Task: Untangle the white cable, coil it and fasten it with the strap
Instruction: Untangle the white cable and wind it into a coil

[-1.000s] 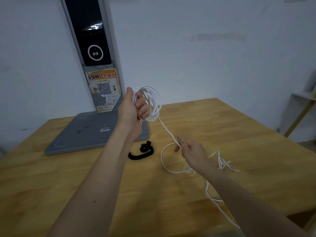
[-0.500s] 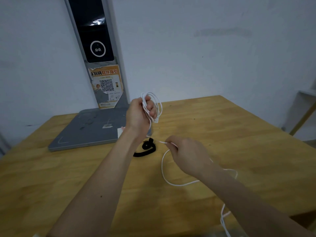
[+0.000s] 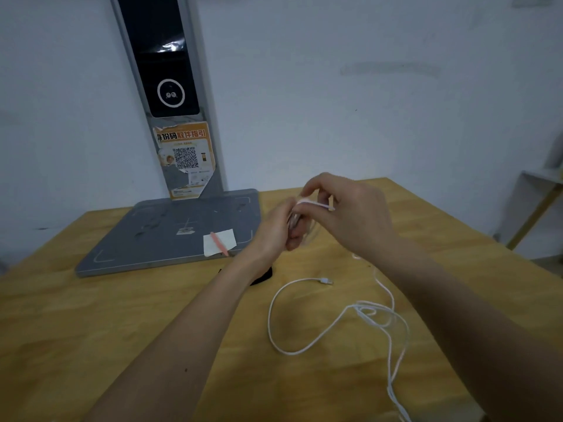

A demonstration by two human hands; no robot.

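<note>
My left hand (image 3: 275,229) grips a small coil of the white cable (image 3: 275,312) above the wooden table (image 3: 91,324). My right hand (image 3: 347,214) meets it from the right and pinches a strand of the cable across the top of the coil. The rest of the cable lies loose on the table below, in a wide loop with a plug end free, and trails toward the near right edge. The black strap (image 3: 263,277) lies on the table, mostly hidden under my left wrist.
A grey flat base (image 3: 158,239) with a tall post (image 3: 170,86) stands at the back left, with a white paper slip and a pink pen (image 3: 219,243) on its corner. A shelf (image 3: 539,208) stands beyond the table's right edge.
My right hand rose from the table and came up to the coil in my left hand. The left hand dropped lower and rightward. More loose cable now lies spread on the table.
</note>
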